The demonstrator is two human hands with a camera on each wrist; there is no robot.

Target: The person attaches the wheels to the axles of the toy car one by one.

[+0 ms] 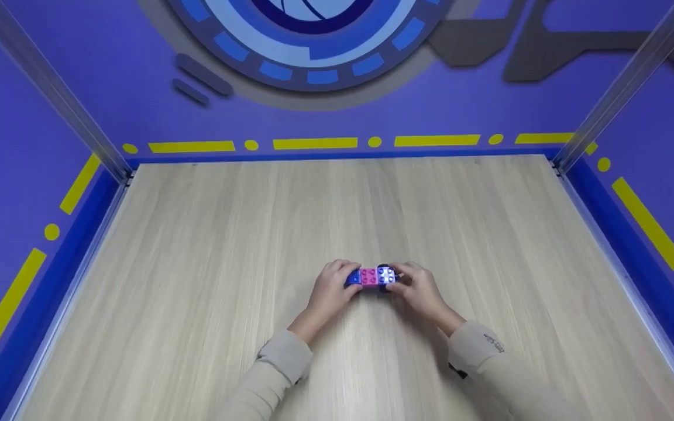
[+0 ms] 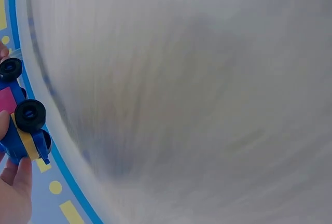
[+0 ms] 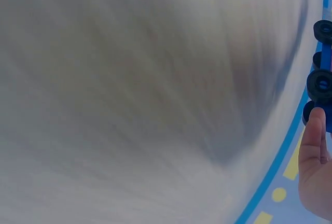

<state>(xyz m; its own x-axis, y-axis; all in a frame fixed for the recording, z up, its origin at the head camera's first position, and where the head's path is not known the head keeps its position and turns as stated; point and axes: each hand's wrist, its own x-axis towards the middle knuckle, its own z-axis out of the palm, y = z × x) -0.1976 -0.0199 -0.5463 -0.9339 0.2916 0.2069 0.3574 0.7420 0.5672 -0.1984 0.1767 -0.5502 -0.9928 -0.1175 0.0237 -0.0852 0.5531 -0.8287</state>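
Observation:
Between the two hands is a toy block car [image 1: 369, 276] with a blue base, a pink studded brick in the middle and a lighter studded brick at the right end. My left hand [image 1: 333, 285] pinches its blue left end between thumb and fingers. At the other end, my right hand [image 1: 422, 287] grips beside the light brick. Black wheels [image 2: 30, 115] and a yellow strip show in the left wrist view, where the left fingers hold the blue end. In the right wrist view, a fingertip of the right hand [image 3: 316, 172] lies against the car's blue end, near a wheel [image 3: 320, 84].
A wood-grain table [image 1: 243, 222] spreads beneath the hands. Purple panels with yellow dashes [image 1: 315, 142] enclose it at the back and sides, joined by metal corner posts [image 1: 623, 88]. Beige sleeves [image 1: 287, 356] cover both forearms.

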